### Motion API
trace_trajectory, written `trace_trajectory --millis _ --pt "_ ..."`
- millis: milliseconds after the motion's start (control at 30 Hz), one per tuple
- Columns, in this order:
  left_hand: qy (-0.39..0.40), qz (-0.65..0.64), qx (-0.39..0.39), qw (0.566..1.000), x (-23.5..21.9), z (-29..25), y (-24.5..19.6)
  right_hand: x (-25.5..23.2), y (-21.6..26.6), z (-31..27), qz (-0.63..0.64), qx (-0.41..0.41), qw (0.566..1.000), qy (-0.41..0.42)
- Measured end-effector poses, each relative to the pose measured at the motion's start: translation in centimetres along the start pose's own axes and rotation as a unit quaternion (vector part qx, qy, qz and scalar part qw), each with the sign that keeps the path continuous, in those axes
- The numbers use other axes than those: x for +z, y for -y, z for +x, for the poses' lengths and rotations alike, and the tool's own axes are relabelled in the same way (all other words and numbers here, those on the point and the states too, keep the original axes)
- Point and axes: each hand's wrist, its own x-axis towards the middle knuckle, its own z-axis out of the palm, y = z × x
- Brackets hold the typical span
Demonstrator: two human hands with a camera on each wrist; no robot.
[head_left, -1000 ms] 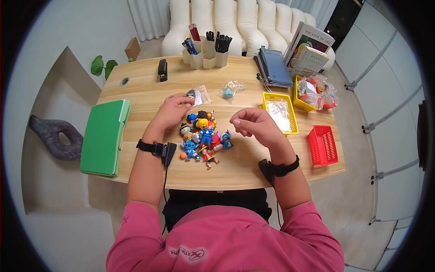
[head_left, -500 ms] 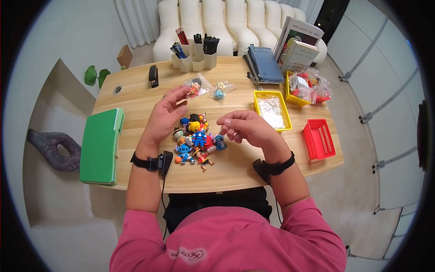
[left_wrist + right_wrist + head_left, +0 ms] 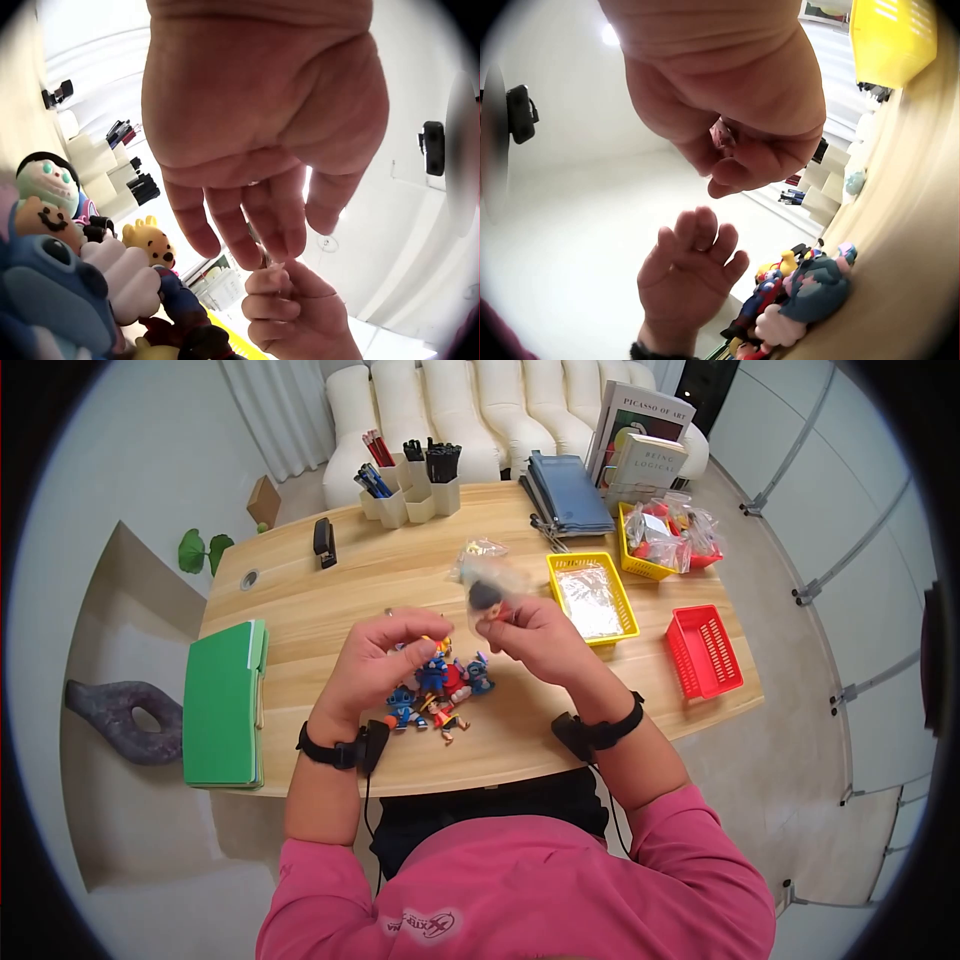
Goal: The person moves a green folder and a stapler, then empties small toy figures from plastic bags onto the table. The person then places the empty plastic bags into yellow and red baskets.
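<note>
Right hand (image 3: 541,643) pinches bagged figurine (image 3: 486,598) at its near end; its head sits just beyond the fingertips. Left hand (image 3: 372,660) relaxed, holding nothing. Probably light, firm, slippery-wrapped; best pinched through bag (image 3: 510,576) at the body.

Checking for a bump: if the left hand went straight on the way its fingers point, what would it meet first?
Probably the right hand, or the bagged figure it pinches; which is nearer is unclear.

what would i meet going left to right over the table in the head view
Green folder, black stapler, left hand, bagged figure held by the right hand, front yellow basket, front red basket.
</note>
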Motion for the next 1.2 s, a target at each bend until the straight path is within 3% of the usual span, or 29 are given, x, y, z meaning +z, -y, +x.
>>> trace_trajectory --millis 33,67,133,300,367,433,500,633,733,900,1200 --pt "-0.068 -0.044 0.011 0.997 0.3 0.0 0.1 0.1 0.0 -0.1 -0.033 -0.016 0.999 0.009" --pt "-0.073 -0.043 0.01 0.996 0.4 0.1 0.2 0.3 -0.1 -0.2 -0.033 -0.015 0.999 0.013" --pt "-0.145 0.047 0.126 0.98 0.3 0.5 -0.1 0.5 -0.2 -0.4 -0.086 0.059 0.992 0.071" --pt "-0.13 0.178 0.137 0.966 0.8 0.4 -1.2 0.7 1.4 -1.0 -0.137 0.06 0.978 0.145" --pt "-0.11 0.191 0.13 0.967 0.1 0.2 -0.5 0.6 0.8 -1.0 -0.119 0.009 0.978 0.173" --pt "-0.087 0.204 0.123 0.967 0.3 0.2 -0.6 0.6 1.2 -1.1 -0.119 0.035 0.979 0.16" --pt "-0.156 0.187 0.107 0.964 1.2 0.3 -1.5 0.5 1.2 -1.0 -0.119 0.061 0.98 0.148" --pt "-0.178 0.153 0.147 0.961 0.9 0.4 -1.2 0.4 0.6 -0.8 -0.078 0.051 0.984 0.151" --pt "-0.144 0.221 0.135 0.955 0.8 0.3 -1.2 0.7 0.6 -0.8 -0.054 0.047 0.986 0.152" --pt "-0.139 0.19 0.091 0.968 0.4 0.3 -0.8 0.8 0.5 -0.7 -0.074 0.031 0.988 0.135" --pt "-0.104 0.1 0.095 0.985 0.6 0.6 -0.4 0.5 0.1 -0.3 -0.08 0.026 0.994 0.072"
